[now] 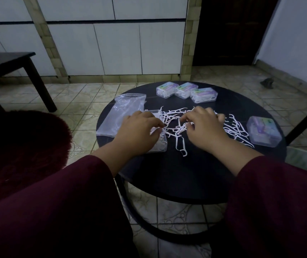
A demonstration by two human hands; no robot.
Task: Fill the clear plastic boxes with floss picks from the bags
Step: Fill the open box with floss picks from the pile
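Both hands, left (139,127) and right (203,125), are curled on loose floss picks (178,127), while three boxes (186,92) are filled and one open box (158,144) is being filled.

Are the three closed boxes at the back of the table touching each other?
Touching. In the head view the three closed boxes sit in a row at the far edge of the round table, their sides meeting with no dark tabletop between them.

1 head-worn camera looks forward and down, close over the round table (167,175) at the wearer's knees.
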